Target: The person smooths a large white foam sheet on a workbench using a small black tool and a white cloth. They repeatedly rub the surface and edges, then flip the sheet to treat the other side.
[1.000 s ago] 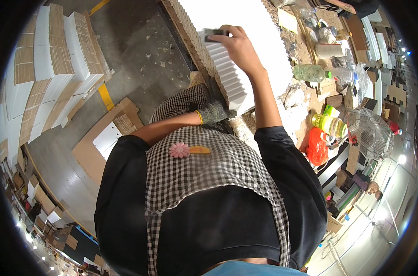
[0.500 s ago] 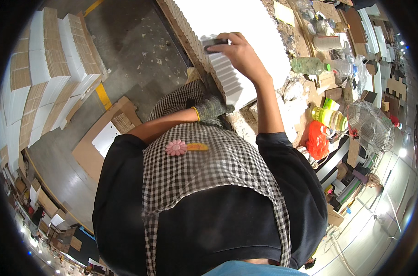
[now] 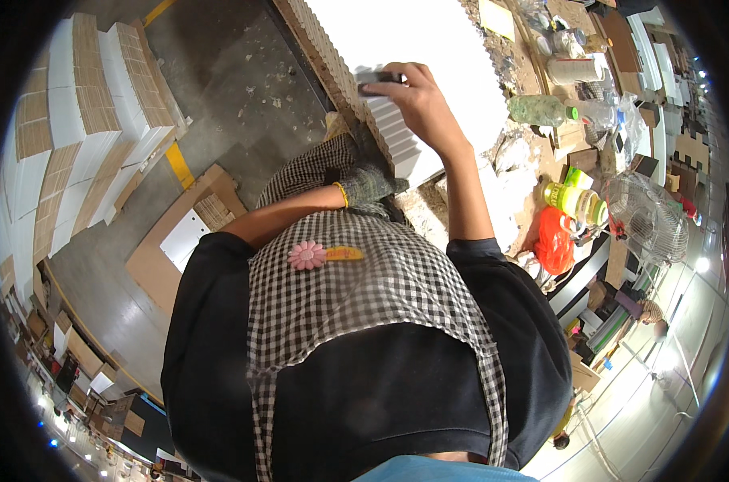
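My right hand [image 3: 419, 95], bare, is closed on a small dark block [image 3: 378, 83], thumb on the near side and fingers on the far side. The block is over the left edge of a bright white stack of sheets [image 3: 409, 40] with a ridged rim, and its shadow falls there. My left hand [image 3: 366, 189] wears a dark grey knit glove with a yellow cuff. It lies against my checked apron by the stack's near corner, its fingers stretched to the right. Some of these fingers blend into the dark cloth; nothing shows in them.
Right of the stack, a cluttered bench carries a green bottle [image 3: 537, 111], a yellow-labelled bottle [image 3: 575, 202], a red plastic bag [image 3: 554, 241] and a white roll [image 3: 574, 71]. A wire-cage fan [image 3: 645, 218] stands beyond. Piled boards [image 3: 95, 120] and flat cardboard [image 3: 160, 277] are at left.
My right hand and the dark block have shifted very slightly down and to the right over the stack's edge. My left hand stays almost where it was.
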A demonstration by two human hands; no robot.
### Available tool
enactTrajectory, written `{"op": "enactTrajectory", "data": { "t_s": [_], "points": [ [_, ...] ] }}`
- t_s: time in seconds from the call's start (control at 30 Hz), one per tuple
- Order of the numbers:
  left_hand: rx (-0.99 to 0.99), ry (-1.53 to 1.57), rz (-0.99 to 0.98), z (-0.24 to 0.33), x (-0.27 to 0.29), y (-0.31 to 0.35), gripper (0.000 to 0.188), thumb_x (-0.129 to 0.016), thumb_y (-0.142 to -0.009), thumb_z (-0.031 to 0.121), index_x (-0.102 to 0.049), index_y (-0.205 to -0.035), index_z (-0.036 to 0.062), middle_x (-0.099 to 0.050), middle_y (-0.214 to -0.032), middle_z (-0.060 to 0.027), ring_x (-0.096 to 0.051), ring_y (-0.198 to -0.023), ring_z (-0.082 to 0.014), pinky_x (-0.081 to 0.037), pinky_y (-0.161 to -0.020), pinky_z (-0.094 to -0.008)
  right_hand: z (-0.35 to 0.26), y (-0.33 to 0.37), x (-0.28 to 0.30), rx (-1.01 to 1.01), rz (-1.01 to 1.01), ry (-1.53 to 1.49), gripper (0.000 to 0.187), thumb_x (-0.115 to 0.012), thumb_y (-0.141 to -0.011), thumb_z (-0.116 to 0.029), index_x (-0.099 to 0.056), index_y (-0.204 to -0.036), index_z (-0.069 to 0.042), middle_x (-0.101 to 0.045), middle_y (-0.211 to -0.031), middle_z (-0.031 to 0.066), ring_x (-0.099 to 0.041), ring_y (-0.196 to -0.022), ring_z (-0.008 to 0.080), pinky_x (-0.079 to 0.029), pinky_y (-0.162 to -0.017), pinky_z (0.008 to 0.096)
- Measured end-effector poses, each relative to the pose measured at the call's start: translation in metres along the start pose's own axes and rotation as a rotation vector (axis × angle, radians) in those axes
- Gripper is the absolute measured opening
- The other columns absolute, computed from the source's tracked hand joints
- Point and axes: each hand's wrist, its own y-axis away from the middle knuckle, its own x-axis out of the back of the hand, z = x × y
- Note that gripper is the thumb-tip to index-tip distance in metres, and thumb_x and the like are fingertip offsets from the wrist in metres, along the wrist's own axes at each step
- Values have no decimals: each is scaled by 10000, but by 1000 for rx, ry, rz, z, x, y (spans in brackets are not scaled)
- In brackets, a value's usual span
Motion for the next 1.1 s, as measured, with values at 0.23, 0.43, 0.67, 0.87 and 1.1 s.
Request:
{"op": "enactTrajectory", "data": {
  "t_s": [0.23, 0.43, 0.67, 0.87, 1.1],
  "points": [
    [9, 13, -4, 4, 6, 3, 732, -569, -929, 670, -728, -1000, -41, -714, -908, -275, -677, -876, -411, -506, -843, -498, 0, 11, 6, -96, -40, -58, 452, -717, -829, 73, -782, -1166, -220, -643, -1261, 68, -578, -1186, 300, -575, -941, 421],
    [9, -2, 31, 5, 6, 3, 723, -573, -930, 661, -726, -999, -43, -713, -912, -272, -675, -881, -413, -507, -842, -494, -10, 23, 10, -154, -22, -73, 429, -727, -812, 72, -788, -1137, -201, -639, -1252, 52, -579, -1181, 275, -590, -961, 379],
    [-52, -130, 165, -1, -2, 4, 723, -561, -940, 653, -723, -1006, -48, -715, -924, -265, -676, -890, -405, -508, -841, -491, -20, 33, 19, -310, 43, 13, 420, -744, -802, 59, -797, -1118, -211, -637, -1262, 31, -600, -1136, 268, -593, -956, 388],
    [-153, -307, 379, -3, -10, 1, 723, -551, -948, 647, -720, -1011, -52, -716, -934, -259, -678, -897, -399, -509, -840, -489, -26, 42, 20, -298, -11, 9, 420, -743, -812, 37, -789, -1143, -218, -647, -1257, 23, -588, -1164, 263, -592, -925, 386],
    [-13, -21, -33, 13, 16, 9, 749, -531, -960, 645, -683, -1117, -71, -709, -1019, -265, -670, -974, -392, -502, -889, -474, -29, 49, 23, -300, -7, 30, 367, -717, -821, 28, -801, -1101, -193, -659, -1212, 55, -599, -1133, 279, -599, -909, 393]
  ]
}}
